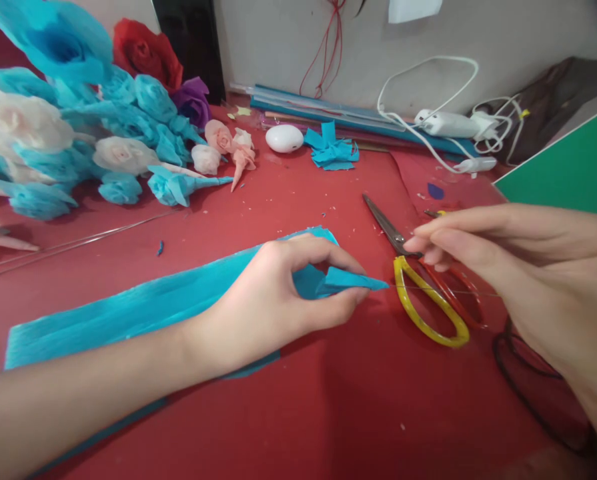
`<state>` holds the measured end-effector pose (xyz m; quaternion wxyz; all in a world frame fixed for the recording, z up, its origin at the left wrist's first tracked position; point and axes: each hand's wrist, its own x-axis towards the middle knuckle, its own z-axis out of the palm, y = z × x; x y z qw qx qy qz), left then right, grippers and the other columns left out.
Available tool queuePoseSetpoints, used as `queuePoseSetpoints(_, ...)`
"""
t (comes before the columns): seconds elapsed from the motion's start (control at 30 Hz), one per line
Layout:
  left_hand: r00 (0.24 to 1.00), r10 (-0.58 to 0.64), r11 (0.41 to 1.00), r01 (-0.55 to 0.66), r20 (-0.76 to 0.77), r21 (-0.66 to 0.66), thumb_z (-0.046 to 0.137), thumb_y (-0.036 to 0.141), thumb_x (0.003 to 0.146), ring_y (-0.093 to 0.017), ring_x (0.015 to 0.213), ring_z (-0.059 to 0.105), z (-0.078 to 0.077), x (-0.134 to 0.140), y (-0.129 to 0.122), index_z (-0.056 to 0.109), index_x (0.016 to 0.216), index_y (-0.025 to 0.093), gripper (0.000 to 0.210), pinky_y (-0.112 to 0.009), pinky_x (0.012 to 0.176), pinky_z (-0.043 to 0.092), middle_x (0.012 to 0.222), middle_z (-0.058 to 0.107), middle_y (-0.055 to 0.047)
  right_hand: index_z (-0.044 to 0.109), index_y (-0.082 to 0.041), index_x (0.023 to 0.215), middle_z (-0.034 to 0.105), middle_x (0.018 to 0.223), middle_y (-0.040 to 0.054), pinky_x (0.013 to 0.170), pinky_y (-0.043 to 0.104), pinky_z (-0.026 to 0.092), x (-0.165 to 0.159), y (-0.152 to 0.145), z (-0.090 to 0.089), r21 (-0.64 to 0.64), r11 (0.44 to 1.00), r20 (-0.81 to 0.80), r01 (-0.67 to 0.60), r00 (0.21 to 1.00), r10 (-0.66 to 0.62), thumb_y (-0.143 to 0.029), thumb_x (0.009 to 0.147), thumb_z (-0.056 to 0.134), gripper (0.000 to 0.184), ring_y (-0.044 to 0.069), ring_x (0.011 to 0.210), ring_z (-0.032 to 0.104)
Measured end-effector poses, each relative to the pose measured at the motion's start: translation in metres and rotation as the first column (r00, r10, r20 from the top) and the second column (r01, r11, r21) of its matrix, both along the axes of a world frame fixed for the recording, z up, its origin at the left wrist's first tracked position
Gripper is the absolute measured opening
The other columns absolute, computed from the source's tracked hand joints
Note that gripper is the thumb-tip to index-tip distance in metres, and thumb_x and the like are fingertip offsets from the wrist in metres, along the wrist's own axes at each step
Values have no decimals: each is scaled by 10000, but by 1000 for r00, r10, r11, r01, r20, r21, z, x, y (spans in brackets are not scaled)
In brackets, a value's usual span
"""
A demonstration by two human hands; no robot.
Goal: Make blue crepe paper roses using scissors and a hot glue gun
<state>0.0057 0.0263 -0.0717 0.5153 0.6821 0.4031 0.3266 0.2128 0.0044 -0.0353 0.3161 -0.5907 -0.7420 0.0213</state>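
Note:
My left hand (298, 287) is closed around a rolled piece of blue crepe paper (351, 280), its twisted tip pointing right between thumb and fingers. A thin wire (448, 290) runs from that tip toward my right palm. My right hand (513, 260) hovers at the right with thumb and fingertips pressed together; whatever is between them is too small to make out. Below its fingertips lie scissors (431, 303) with one yellow and one red handle, blades pointing up-left. Under my left hand and forearm stretches a long folded strip of blue crepe paper (128, 287).
Blue, white and pink paper flowers (123, 157) crowd the back left. Behind are a white egg-shaped case (284, 139), blue paper scraps (332, 150) and a white charger with cable (448, 125). Long wires (78, 241) lie left; a dark cord (518, 393) lies right.

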Motion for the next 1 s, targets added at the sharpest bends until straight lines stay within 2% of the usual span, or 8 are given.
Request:
queuePoseSetpoints(0.13,1000,-4,1000,4,-4,23,661,248,756,-121,690,625,1,1,0,678,773,169,82,-189,634,483,754,686,17,706,-360,800,693,749,-126,454,70,472,-3,6,1,-44,998,-90,-40,995,36,-253,789,697,107,63,571,644)
queuePoseSetpoints(0.23,1000,-2,999,2,2,53,675,250,752,-113,672,616,2,0,-1,679,770,160,92,-190,636,478,741,681,16,708,-283,731,695,724,-84,472,71,483,-2,10,2,-63,997,-177,-37,984,25,-233,720,756,70,79,571,648)
queuePoseSetpoints(0.37,1000,-13,998,13,-4,56,673,246,758,-114,712,627,3,-1,0,684,794,159,95,-184,669,482,772,693,14,643,-185,663,674,673,-23,423,113,481,2,17,2,-37,999,-204,-5,979,-3,-237,685,772,140,103,524,627)
queuePoseSetpoints(0.53,999,-37,993,40,-24,108,631,202,786,-114,757,646,1,-1,0,687,829,168,79,-179,712,487,817,705,15,572,-167,654,601,561,-17,440,151,475,8,29,0,110,990,-137,89,988,-74,-184,727,726,171,83,461,565)
queuePoseSetpoints(0.8,999,-45,989,47,-22,137,632,197,791,-103,763,654,1,-2,0,690,841,165,83,-161,719,486,829,710,19,512,-173,577,507,483,-56,448,211,337,20,35,2,48,998,41,40,998,-42,-266,787,664,276,61,411,445)
queuePoseSetpoints(0.9,999,-46,989,50,-27,138,629,192,792,-104,772,651,1,-2,0,687,842,166,81,-166,731,486,834,708,19,418,-157,505,369,444,-52,464,238,258,22,36,5,77,995,105,70,991,-78,-264,839,582,387,50,424,328)
queuePoseSetpoints(0.97,999,-44,989,47,-23,139,636,206,793,-108,771,650,1,-2,1,687,837,162,81,-174,734,488,831,706,13,320,-153,459,241,421,-51,462,266,195,26,39,5,138,984,116,115,985,-131,-276,828,597,478,53,433,234)
queuePoseSetpoints(1.0,999,-47,989,49,-17,140,640,213,794,-112,773,650,1,-2,1,688,836,160,83,-179,736,489,832,706,10,310,-153,449,226,412,-50,463,273,185,29,42,5,162,977,113,138,981,-157,-289,816,619,498,56,437,227)
